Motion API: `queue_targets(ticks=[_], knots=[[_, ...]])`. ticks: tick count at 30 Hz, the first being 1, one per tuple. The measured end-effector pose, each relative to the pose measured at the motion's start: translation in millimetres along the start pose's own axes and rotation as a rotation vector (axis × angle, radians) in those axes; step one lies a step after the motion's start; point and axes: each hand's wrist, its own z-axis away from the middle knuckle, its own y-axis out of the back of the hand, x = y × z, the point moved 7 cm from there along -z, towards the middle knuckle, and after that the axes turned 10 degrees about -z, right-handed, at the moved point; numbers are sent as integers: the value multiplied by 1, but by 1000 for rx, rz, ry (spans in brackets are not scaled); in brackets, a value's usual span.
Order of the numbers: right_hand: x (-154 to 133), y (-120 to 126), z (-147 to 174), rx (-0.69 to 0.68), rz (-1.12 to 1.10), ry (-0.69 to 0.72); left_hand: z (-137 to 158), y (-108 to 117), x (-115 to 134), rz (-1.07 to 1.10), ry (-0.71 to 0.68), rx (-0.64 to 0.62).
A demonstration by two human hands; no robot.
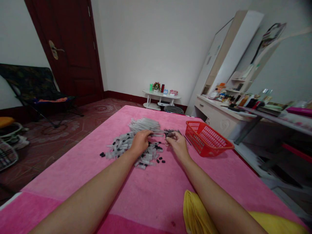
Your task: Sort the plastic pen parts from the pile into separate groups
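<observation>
My left hand [141, 142] is closed in a pinch on one end of a thin clear plastic tube [159, 133], which points across toward my right hand [177, 143]. The right fingers are pinched together near the tube's other end; what lies between them is too small and blurred to name. Beyond the left hand lies a bundle of clear tubes [143, 124]. Around and under that hand spreads a heap of clear plastic caps [122, 142] mixed with small black plugs [163, 161]. Thin dark pieces [168, 130] lie just behind the right fingers.
A red plastic basket [207, 138] stands to the right on the pink cloth [151, 198]. Yellow fabric [197, 213] lies under my right forearm. A cluttered dressing table [219, 112] is at the right, a low white stand [161, 94] behind, a folding chair [36, 87] at left.
</observation>
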Motion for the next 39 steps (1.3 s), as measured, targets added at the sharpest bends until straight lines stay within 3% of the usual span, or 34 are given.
queue_targets(ticks=[33,39], knots=[[3,-2,-1,-53,158,173,2,0,8,5,-36,-30],[8,2,0,-65,294,116,2,1,10,-19,-63,-28]])
